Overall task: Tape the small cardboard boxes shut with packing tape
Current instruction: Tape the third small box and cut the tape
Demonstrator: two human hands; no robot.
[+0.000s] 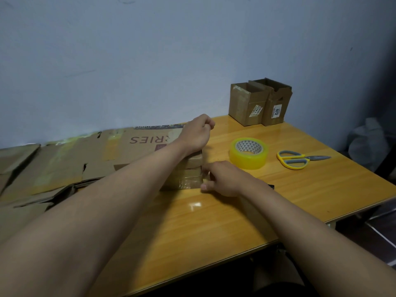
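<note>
A person's two bare hands worked on a small cardboard box [194, 168] at the middle of a wooden desk [214, 221], the box lying just beside a spread of flattened cardboard [64, 163] that covered the desk's left side. The box's long axis appeared to run away from the person toward the wall, though the forearms hid much of it. A strip of clear tape [190, 182] lay across its near end. The left hand [196, 133] reached over the far end of the box, its grip curled together; whether it held anything could not be told. The right hand [222, 179] touched the box's near right corner, fingers bent against the tape's edge. A roll of packing tape [248, 153] lay flat just right of the box, hole upward. Yellow-handled scissors [300, 159] lay farther right, blades pointing right. Two open cardboard boxes [259, 102] stood upright, touching, at the desk's far edge against the wall.
</note>
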